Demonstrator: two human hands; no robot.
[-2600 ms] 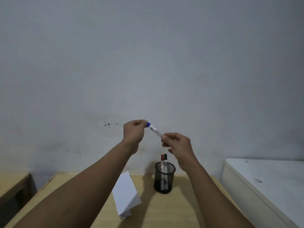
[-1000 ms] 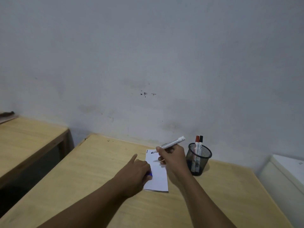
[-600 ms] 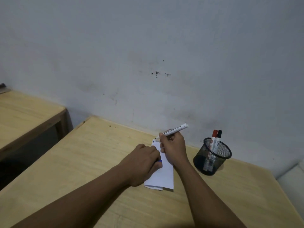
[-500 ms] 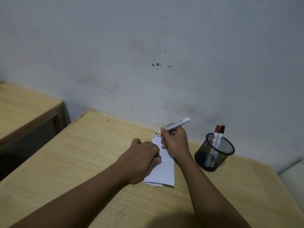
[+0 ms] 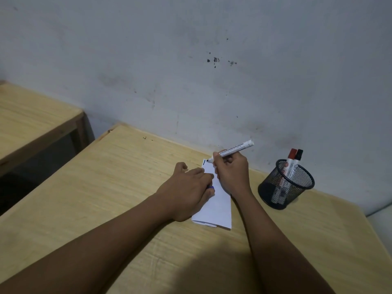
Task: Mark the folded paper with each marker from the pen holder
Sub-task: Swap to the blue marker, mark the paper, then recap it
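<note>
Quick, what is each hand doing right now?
Left hand: closed on the blue cap, resting on the folded paper.
Right hand: closed on the marker, tip at the paper.

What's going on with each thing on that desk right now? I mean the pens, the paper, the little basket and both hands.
Folded paper: flat on the desk, dark stroke at its far left corner.
Uncapped marker: tip on the paper's far edge.
Right hand: gripping that marker.
Left hand: pressing the paper down, holding the blue cap.
Pen holder: upright, right of the paper.
Red marker: capped, in the holder.
Black marker: capped, in the holder.
</note>
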